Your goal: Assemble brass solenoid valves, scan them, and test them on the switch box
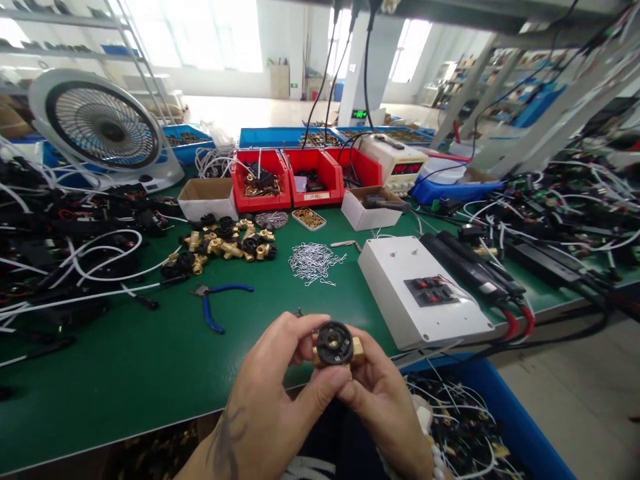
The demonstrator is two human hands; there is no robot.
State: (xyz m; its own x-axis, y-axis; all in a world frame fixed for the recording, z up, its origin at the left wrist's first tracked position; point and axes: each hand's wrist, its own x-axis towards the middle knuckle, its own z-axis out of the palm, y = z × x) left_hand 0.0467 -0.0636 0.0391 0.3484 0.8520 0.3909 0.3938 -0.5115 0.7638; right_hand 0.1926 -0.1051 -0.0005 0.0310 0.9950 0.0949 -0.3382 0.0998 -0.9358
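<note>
Both my hands hold one small brass fitting with a round black cap (335,343) just above the near edge of the green table (125,373). My left hand (280,393) pinches it from the left, thumb under the cap. My right hand (385,393) grips its right side with curled fingers. A pile of similar brass and black fittings (225,245) lies further back on the table. Blue-handled pliers (215,300) lie between that pile and my hands. A heap of small silver wire clips (313,261) sits beside the pile.
A white switch box (420,293) stands right of my hands, with black probes (470,273) beside it. Red bins (280,177), cardboard boxes (207,198), a power supply (395,160) and a white fan (100,130) line the back. Cable bundles (55,240) crowd the left; a blue crate (480,420) of parts sits below right.
</note>
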